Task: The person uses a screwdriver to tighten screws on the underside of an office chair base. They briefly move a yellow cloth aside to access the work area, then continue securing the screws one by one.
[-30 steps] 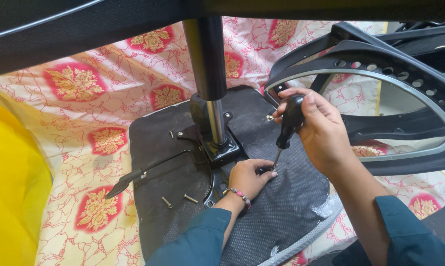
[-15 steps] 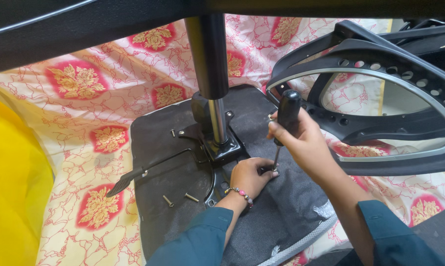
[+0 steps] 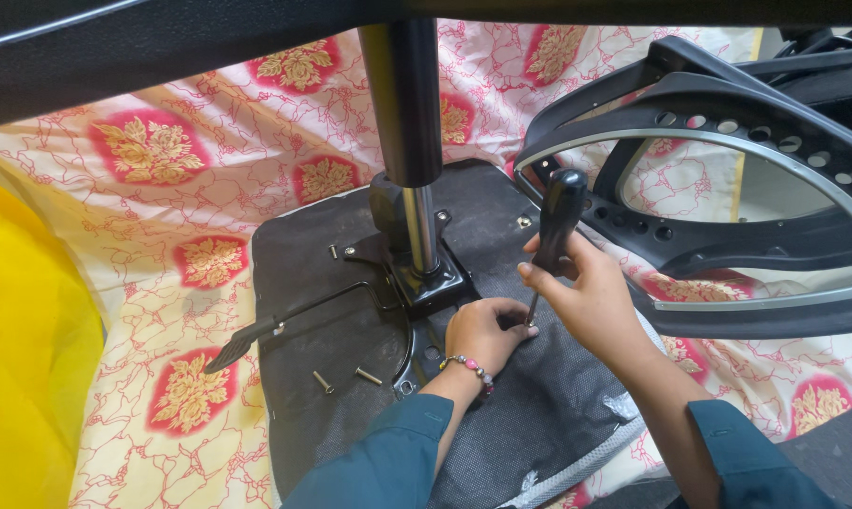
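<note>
Screwdriver (image 3: 556, 236) is the thing in your work now: it has a black handle and a thin metal shaft, and it stands almost upright over the dark underside of the chair seat (image 3: 539, 396), with its tip down beside your left fingers.

Nearest to you, both your forearms in teal sleeves come in from the bottom edge. Your left hand (image 3: 487, 332), with a bead bracelet on the wrist, rests on the seat fabric with the fingers curled; it seems to steady something small at the tip, but I cannot tell what, because the fingers hide it. Your right hand (image 3: 586, 297) is closed around the lower part of the handle, so the top of the handle stands free above it. Half a second ago this hand was gripping higher and nearer to the top; now it has slid down, and the tool stands straighter. I think you take a new grip between two turns, so the screw is probably not yet tight.

A little further, two loose screws (image 3: 346, 379) lie on the seat, near the black lever (image 3: 285, 327). Behind them the metal mounting plate (image 3: 426, 283) carries the chrome column (image 3: 417, 170). To the right, the black chair frame (image 3: 728, 188) lies on the pink flowered cloth (image 3: 162, 207).
</note>
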